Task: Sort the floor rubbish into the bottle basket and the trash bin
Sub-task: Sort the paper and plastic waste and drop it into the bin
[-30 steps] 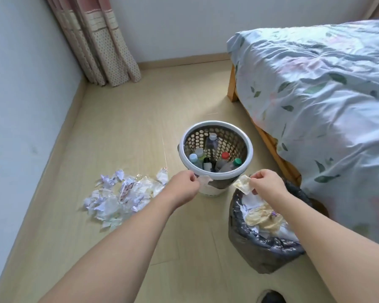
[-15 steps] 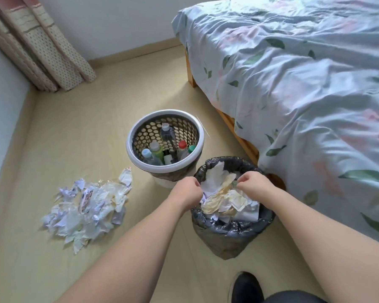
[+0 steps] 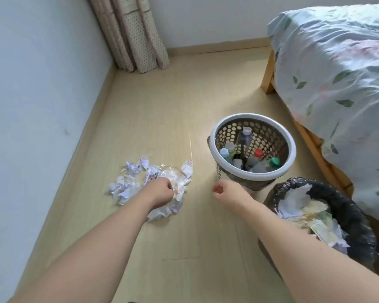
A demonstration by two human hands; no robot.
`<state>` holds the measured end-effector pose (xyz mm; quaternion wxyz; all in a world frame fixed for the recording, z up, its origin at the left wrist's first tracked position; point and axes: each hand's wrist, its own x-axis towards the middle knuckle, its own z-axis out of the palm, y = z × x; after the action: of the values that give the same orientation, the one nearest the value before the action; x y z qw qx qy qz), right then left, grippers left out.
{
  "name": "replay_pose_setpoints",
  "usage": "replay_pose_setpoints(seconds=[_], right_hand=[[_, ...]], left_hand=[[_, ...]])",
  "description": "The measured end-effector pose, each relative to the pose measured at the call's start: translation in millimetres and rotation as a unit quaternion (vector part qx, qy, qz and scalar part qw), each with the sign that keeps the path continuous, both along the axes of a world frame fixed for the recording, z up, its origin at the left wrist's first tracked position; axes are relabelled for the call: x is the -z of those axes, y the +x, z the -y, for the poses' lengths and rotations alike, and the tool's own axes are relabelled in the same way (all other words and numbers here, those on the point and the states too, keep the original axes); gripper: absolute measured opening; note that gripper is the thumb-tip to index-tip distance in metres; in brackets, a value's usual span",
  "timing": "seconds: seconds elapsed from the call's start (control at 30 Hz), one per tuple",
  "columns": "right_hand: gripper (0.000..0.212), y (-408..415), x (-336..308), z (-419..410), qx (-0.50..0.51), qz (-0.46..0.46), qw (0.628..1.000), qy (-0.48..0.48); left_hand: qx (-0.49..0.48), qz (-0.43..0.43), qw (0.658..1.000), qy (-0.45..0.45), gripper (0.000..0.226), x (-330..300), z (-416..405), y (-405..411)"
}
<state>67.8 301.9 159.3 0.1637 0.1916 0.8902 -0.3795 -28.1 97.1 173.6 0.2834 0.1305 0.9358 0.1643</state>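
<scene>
Both your hands have left the trash bin (image 3: 357, 206) and swung back to the floor: your left hand (image 3: 161, 191) is curled down on the paper pile (image 3: 140, 186) near the left wall, though I cannot tell whether it has gripped a scrap. Your right hand (image 3: 227, 192) hovers loosely closed and empty beside the bottle basket (image 3: 252, 173). Another round of paper is starting.
</scene>
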Motion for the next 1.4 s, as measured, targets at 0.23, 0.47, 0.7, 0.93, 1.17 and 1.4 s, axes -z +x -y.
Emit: replay_pose_setpoints(seconds=[0.23, 0.47, 0.7, 0.93, 1.17, 1.4], right_hand=[[0.033, -96.8, 88.0, 52.4, 0.013, 0.047, 0.999, -0.014], [0.039, -210.3, 191.8, 51.0, 0.110, -0.011, 0.993, 0.041], [0.057, -278.8, 260.8, 54.4, 0.204, 0.093, 0.974, 0.043], [0.008, -281.5, 294.0, 44.0, 0.214, 0.049, 0.975, 0.031], [0.031, -269.9, 265.6, 50.0, 0.229, -0.017, 0.971, 0.060], [0.033, -224.7, 166.1, 68.7, 0.117, -0.073, 0.987, 0.089]], left_hand=[[-0.018, -0.014, 1.000, -0.003, 0.021, 80.0, 49.8, -87.3], [-0.062, -0.109, 0.990, -0.059, 0.020, 170.1, 59.1, -199.6], [-0.130, -0.111, 0.975, -0.144, 0.042, 243.6, 59.2, -280.3], [-0.027, -0.225, 0.945, -0.238, 0.045, 285.7, 57.0, -288.2], [-0.202, -0.092, 0.974, 0.034, 0.016, 257.8, 62.0, -284.8], [-0.275, -0.048, 0.939, 0.198, 0.010, 158.8, 80.5, -243.4]])
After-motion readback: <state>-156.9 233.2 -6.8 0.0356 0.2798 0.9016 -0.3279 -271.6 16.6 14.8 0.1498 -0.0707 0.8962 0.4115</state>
